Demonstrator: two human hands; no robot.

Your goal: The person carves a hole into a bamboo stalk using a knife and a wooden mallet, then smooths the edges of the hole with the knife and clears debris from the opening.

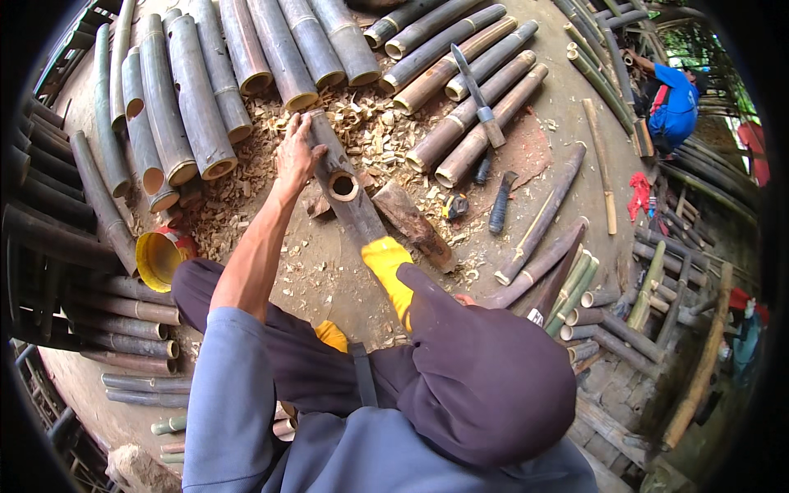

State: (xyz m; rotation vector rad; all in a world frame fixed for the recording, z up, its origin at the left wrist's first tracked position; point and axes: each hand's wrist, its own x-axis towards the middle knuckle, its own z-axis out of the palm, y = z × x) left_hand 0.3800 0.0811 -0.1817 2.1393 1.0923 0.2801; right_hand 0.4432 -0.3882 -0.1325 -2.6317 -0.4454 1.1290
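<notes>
A grey-brown bamboo piece (355,215) with a round hole cut in its upper side lies in front of me, pointing away. My left hand (297,156) grips its far end, with the thumb on top and the fingers along the left side. My foot in a yellow sock (389,267) presses on its near end. A rough wood block (417,228) lies against its right side. Only a sliver of my right hand (465,300) shows past my raised right knee; its fingers and anything in them are hidden.
Bamboo tubes (201,123) lie in rows beyond and left, with pale shavings (246,177) between. A large knife (478,97) rests on tubes at the upper right. A dark-handled tool (501,201), tape measure (454,206) and yellow bucket (160,259) are nearby. A person in blue (674,103) crouches far right.
</notes>
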